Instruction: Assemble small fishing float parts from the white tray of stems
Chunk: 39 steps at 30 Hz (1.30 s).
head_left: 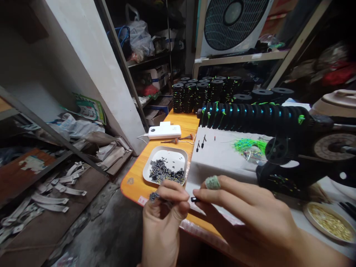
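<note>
Close together at the table's front edge, both hands are closed in a pinch. My right hand (247, 211) grips a small black cylindrical piece (195, 199) between thumb and fingertips; a green wrap (212, 182) circles one finger. Just left of it, the thumb and forefinger of my left hand (167, 215) press together; whatever lies between them is too small to make out. A speckled grey patch (154, 196) shows at its curled fingers. Behind the left hand sits a white tray (182, 152) with many small black and grey pieces (164, 170).
A black machine (294, 155) with a long row of black discs (250, 115) stands at right. Green strands (250, 145) lie on the white sheet (217, 155). Beyond are black spools (194, 94) and a white power strip (164, 131). A bowl of gold pieces (330, 222) is at right.
</note>
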Each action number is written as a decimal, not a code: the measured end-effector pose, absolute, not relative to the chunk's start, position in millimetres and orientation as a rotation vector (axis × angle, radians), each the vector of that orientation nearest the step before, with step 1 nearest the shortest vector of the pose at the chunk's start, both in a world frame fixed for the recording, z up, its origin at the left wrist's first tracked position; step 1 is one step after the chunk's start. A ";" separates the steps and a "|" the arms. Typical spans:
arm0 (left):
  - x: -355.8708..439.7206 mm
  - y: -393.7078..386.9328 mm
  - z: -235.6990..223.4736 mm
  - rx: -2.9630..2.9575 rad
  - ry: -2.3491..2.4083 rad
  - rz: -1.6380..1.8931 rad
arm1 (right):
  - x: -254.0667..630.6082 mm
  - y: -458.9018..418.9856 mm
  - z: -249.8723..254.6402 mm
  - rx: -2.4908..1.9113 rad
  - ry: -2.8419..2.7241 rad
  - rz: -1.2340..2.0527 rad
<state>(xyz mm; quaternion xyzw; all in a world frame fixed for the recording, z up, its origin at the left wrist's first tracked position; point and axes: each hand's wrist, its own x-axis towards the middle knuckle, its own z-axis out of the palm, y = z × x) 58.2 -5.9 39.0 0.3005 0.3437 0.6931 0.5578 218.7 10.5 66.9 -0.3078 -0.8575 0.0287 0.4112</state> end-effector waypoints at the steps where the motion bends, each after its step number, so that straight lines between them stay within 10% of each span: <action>1: 58.4 -6.1 40.3 0.681 0.771 1.635 | 217.6 11.4 67.5 -0.792 -2.143 0.163; 9: 54.1 -7.4 42.4 0.728 0.514 1.462 | 214.4 13.8 77.8 -0.758 -2.269 0.361; 23: 31.0 6.9 52.6 1.324 1.017 1.074 | 233.9 32.0 81.7 -0.490 -2.303 -0.418; 35: 40.3 -4.6 39.6 1.305 1.161 1.470 | 242.3 58.2 75.5 -0.895 -2.079 -0.423; 39: 53.5 -16.6 37.9 1.212 1.190 1.761 | 219.3 30.3 74.6 -0.702 -2.281 0.096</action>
